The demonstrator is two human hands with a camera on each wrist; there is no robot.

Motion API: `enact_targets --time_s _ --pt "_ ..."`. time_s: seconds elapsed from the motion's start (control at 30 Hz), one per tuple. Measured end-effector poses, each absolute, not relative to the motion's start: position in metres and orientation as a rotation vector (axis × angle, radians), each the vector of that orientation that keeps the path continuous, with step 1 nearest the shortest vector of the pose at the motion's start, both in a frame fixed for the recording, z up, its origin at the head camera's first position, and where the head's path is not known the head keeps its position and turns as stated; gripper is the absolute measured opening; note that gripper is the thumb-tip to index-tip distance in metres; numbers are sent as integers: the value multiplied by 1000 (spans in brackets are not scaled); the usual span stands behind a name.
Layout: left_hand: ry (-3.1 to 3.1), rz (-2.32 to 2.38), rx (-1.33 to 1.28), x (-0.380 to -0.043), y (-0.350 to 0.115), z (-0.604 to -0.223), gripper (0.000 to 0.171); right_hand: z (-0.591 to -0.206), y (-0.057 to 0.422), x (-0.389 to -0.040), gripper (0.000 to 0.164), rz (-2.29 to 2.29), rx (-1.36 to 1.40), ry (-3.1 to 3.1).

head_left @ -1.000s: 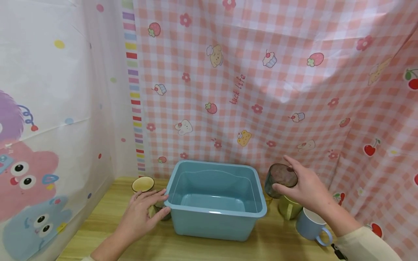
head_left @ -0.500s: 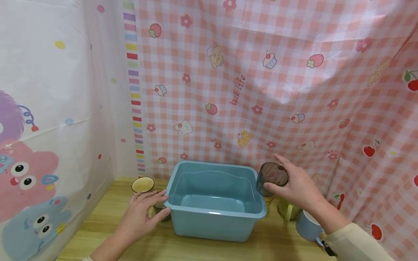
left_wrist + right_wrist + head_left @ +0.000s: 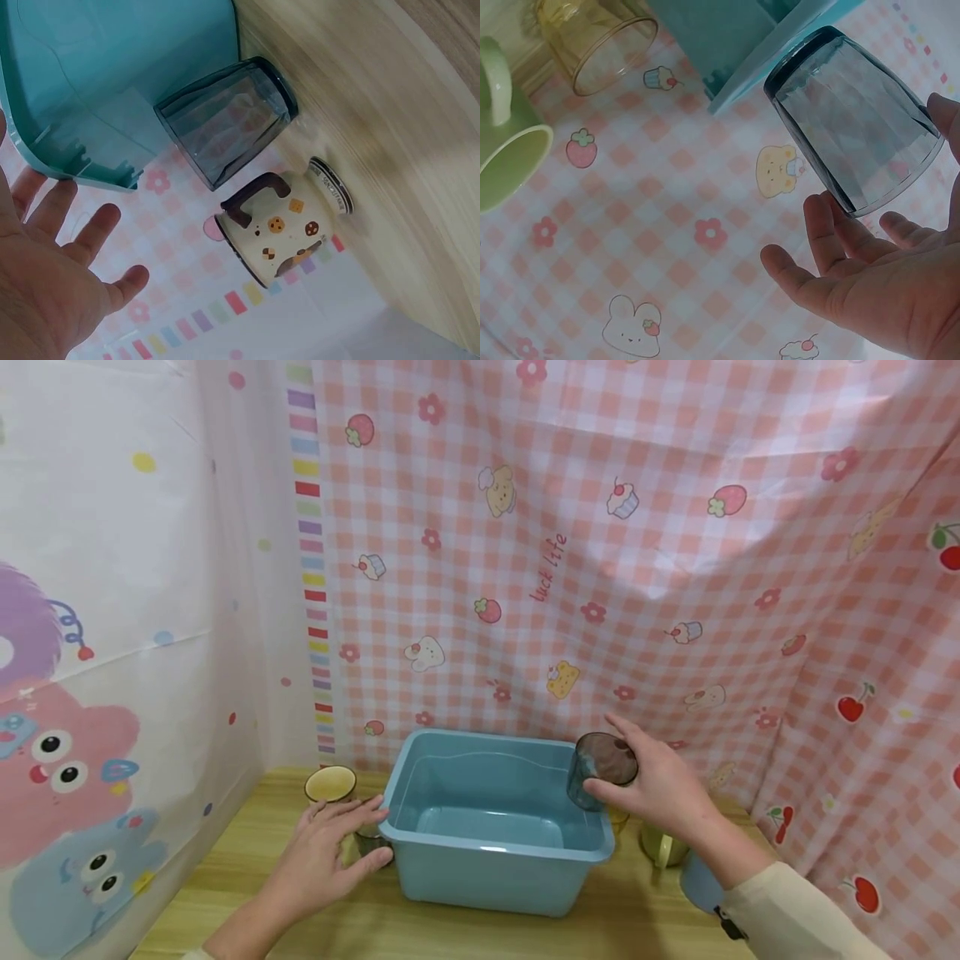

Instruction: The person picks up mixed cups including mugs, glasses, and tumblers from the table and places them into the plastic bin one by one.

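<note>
My right hand [image 3: 667,793] pinches a smoky grey-blue drinking glass [image 3: 591,777] near its rim, thumb on one side and fingers on the other. The glass tilts slightly and overlaps the right rim of a blue plastic basin [image 3: 487,877] in the head view; the right wrist view shows its thick base [image 3: 802,60] close to the basin's edge. At the basin's left rim rests my left hand [image 3: 318,860], fingers spread and touching the edge. Beside that hand stand another dark glass [image 3: 229,124] and a cream enamel mug [image 3: 277,232] with cookie prints, both partly hidden in the head view.
Right of the basin are an amber glass [image 3: 611,49], a green mug [image 3: 663,847] and a blue mug [image 3: 701,885], partly covered by the right arm. A pink checked cloth [image 3: 525,568] hangs close behind the wooden table [image 3: 360,927].
My right hand has carried the glass leftward, from over the green mug to the basin's right rim. My left hand stays at the left rim.
</note>
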State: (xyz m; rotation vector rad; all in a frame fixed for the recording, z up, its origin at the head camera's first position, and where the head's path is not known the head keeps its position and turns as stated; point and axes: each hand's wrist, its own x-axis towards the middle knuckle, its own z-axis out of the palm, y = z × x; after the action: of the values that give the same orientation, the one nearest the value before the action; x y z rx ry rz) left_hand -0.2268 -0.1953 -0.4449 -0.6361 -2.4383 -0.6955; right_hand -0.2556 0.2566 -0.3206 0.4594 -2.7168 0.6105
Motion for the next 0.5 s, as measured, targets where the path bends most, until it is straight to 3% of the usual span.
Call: enact_targets --time_s 0.5 --pt "-2472 -659 -657 -226 -198 -444 52 -322 237 -261 100 680 502 -2742"
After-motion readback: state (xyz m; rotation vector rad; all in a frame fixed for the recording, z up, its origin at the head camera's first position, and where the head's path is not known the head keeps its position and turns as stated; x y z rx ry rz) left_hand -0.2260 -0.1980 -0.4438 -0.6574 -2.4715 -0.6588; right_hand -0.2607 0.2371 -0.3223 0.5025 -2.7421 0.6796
